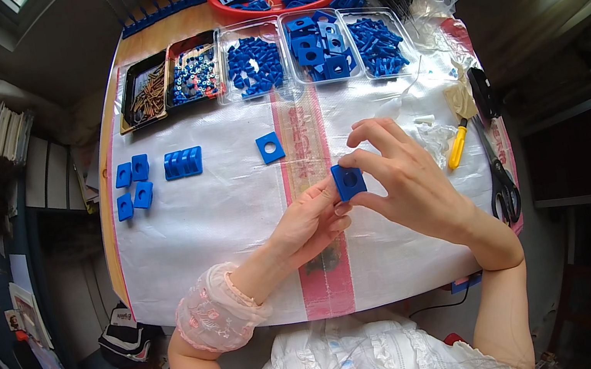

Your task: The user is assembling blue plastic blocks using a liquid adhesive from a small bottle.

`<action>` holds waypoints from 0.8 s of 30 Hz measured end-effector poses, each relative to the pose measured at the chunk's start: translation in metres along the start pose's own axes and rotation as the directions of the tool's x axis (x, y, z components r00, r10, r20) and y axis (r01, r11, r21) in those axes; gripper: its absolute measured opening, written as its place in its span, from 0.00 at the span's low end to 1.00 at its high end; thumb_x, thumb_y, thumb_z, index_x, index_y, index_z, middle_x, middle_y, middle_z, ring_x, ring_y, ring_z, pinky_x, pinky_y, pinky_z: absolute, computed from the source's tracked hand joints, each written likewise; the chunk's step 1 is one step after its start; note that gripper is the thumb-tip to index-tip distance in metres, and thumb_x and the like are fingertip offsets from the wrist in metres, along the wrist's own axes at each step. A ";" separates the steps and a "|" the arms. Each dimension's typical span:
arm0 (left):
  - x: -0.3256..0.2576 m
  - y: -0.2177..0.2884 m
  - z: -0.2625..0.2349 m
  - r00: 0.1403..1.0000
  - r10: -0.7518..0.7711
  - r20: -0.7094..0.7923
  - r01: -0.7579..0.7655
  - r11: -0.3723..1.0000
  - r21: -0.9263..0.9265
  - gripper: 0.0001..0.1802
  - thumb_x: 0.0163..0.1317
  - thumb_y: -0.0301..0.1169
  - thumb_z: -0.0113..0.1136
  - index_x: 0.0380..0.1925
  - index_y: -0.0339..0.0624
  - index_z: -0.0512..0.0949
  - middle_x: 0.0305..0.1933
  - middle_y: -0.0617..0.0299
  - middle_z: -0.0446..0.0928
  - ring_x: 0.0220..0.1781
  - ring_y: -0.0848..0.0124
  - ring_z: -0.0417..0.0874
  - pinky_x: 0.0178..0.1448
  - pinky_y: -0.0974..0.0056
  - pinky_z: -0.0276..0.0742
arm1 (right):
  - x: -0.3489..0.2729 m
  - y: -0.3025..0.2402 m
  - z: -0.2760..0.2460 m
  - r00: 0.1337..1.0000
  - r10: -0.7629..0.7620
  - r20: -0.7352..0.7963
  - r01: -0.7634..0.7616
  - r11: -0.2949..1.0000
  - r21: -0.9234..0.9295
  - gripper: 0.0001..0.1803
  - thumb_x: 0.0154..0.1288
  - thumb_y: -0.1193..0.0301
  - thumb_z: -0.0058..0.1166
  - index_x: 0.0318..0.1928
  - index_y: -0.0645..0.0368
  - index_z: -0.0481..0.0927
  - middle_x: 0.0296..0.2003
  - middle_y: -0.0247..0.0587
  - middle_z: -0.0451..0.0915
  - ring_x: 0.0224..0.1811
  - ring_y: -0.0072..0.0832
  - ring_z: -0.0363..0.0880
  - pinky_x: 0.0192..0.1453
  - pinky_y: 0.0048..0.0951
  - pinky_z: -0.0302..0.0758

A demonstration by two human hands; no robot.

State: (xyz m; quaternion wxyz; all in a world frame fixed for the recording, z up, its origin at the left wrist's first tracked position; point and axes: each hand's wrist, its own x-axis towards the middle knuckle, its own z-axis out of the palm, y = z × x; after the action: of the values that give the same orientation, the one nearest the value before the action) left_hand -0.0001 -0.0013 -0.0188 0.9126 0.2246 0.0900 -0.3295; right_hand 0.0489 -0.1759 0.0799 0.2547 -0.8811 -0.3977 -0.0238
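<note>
White sheet (223, 220) over table. L hand (306, 216) half-curled, gripping blue holed block (343, 186) mid-sheet; R hand (408, 181) arched, thumb & index pinching same. Loose block (267, 158) just beyond; 4-block cluster (139, 195), block row (183, 163) to L; scissors (500, 179) R.

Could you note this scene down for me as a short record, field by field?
Left hand: fingertips at the left edge of a blue square block with a round hole
Right hand: thumb and finger on the same block
Surface: white plastic sheet with a red-pink stripe
Trays: two black plastic trays, three clear plastic trays, holding small parts
Behind trays: round red basin of blue parts
Far right: yellow-handled tool, black-handled scissors
</note>
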 end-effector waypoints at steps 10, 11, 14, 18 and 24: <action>0.000 0.000 -0.001 1.000 -0.003 -0.001 0.003 1.000 -0.003 0.12 0.75 0.41 0.51 0.49 0.46 0.73 0.38 0.72 0.71 0.33 0.84 0.66 0.32 0.77 0.65 | 0.000 0.000 0.000 1.000 0.010 0.003 -0.010 1.000 0.016 0.18 0.46 0.75 0.68 0.40 0.60 0.81 0.48 0.45 0.74 0.57 0.42 0.71 0.58 0.39 0.72; 0.000 0.000 -0.001 1.000 -0.003 0.001 0.003 1.000 -0.002 0.12 0.75 0.41 0.51 0.49 0.46 0.73 0.37 0.72 0.71 0.33 0.84 0.66 0.32 0.77 0.65 | 0.000 0.000 0.000 1.000 0.006 0.001 -0.006 1.000 0.013 0.18 0.46 0.75 0.68 0.41 0.60 0.81 0.48 0.45 0.74 0.57 0.42 0.71 0.58 0.39 0.72; -0.001 0.000 0.000 1.000 -0.003 -0.008 0.003 1.000 0.003 0.13 0.75 0.41 0.51 0.49 0.46 0.73 0.38 0.73 0.71 0.33 0.84 0.66 0.32 0.77 0.65 | 0.000 0.001 0.001 1.000 0.002 -0.002 -0.002 1.000 0.008 0.18 0.46 0.75 0.68 0.40 0.60 0.81 0.48 0.45 0.74 0.57 0.42 0.71 0.58 0.39 0.72; -0.001 0.000 -0.001 1.000 -0.001 0.000 0.001 1.000 0.000 0.13 0.75 0.41 0.51 0.50 0.46 0.73 0.38 0.73 0.72 0.33 0.84 0.66 0.32 0.77 0.65 | 0.000 0.001 0.001 1.000 0.009 0.001 -0.009 1.000 0.017 0.18 0.46 0.75 0.68 0.40 0.60 0.81 0.48 0.45 0.74 0.57 0.42 0.71 0.58 0.39 0.73; -0.001 0.000 0.000 1.000 0.004 -0.010 -0.004 1.000 0.009 0.13 0.75 0.41 0.51 0.50 0.47 0.73 0.38 0.74 0.72 0.33 0.84 0.66 0.31 0.77 0.64 | 0.000 0.000 0.001 1.000 0.004 -0.010 -0.004 1.000 0.013 0.17 0.45 0.75 0.68 0.40 0.61 0.81 0.47 0.44 0.74 0.56 0.41 0.71 0.57 0.39 0.73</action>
State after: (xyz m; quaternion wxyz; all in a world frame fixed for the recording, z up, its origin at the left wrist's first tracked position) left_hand -0.0010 -0.0007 -0.0185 0.9119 0.2303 0.0928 -0.3268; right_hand 0.0490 -0.1755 0.0785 0.2623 -0.8802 -0.3947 -0.0253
